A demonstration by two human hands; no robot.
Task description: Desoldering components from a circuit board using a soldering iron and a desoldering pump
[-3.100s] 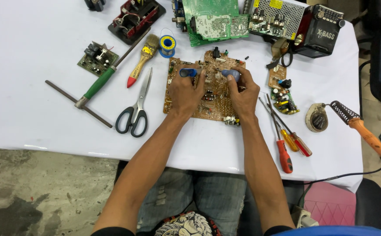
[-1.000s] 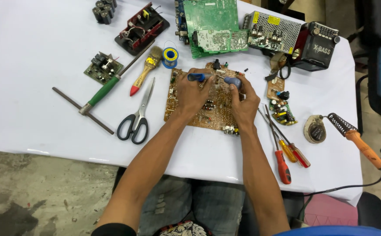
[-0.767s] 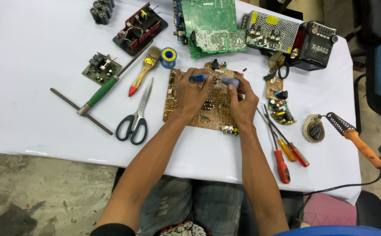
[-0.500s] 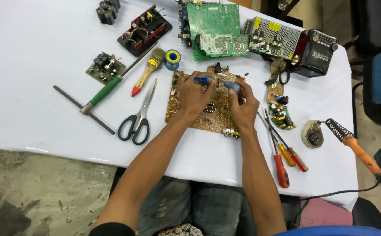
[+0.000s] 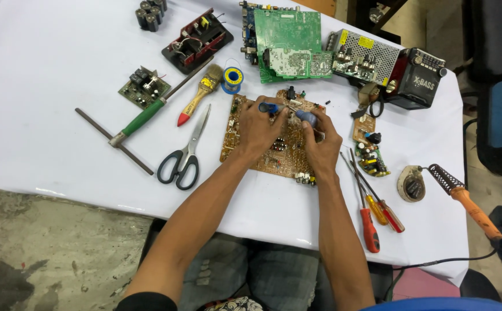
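While both hands rest on the brown circuit board lying flat near the middle of the white table, the left hand curls its fingers around a small blue-handled tool, and the right hand closes its fingers on a second blue-handled tool; the two tool ends sit close together above the board's far edge (how tightly either one is pinched I cannot tell, since the knuckles hide the fingertips). Just left of the board lie black-handled scissors, a paintbrush with a red tip and a green-handled T-bar tool, with a blue spool of solder near the board's far left corner. Beyond the board sits a green circuit board, beside a perforated metal power unit and a black radio. To the right of the right forearm lie screwdrivers with red and yellow handles, a small green board of parts, and, farther right, a soldering iron with an orange handle near the table's edge.
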